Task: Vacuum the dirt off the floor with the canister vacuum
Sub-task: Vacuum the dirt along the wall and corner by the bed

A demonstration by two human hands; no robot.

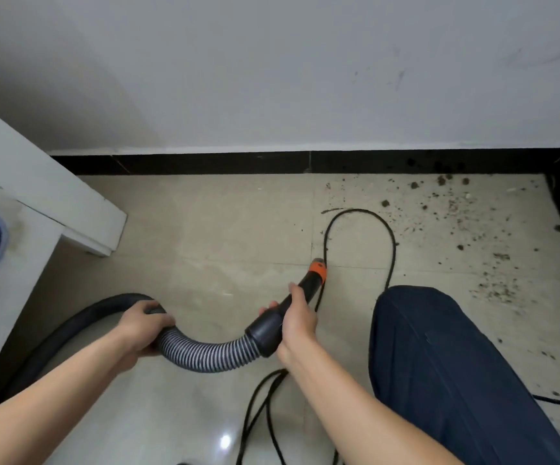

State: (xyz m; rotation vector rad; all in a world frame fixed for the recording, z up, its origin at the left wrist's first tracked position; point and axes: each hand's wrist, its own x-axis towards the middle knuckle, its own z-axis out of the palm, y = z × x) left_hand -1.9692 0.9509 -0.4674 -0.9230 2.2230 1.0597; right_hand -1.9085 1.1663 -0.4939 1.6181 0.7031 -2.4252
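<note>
Cord (393,245) trouble is my first worry here. The black cable loops over the floor (204,229) right past the orange nozzle tip (318,267) and sits between it and the dirt (456,209). A sweep toward the mess could snag the loop, drag it through the crumbs or pull it against the opening.

Second thing: some clods up by the black baseboard (238,164) look chunky next to that narrow bare tip, so I'd guess a clog is possible. The hose (204,355) also sags in a tight U between the hands, and bending it more might choke the suction. The person's knee (439,364) is down right beside the scattered bits near the floor's right edge, so shuffling could grind them in.

Left hand (144,325) is wrapped around the hose where the smooth black sleeve meets the ribbed grey part. Right hand (297,317) grips the stiff black handle behind the orange collar.

The nozzle is over mid-floor, well short of the dirt, which is thickest in the far right corner. Can't tell if the tip touches the tile. The canister itself isn't in view.
</note>
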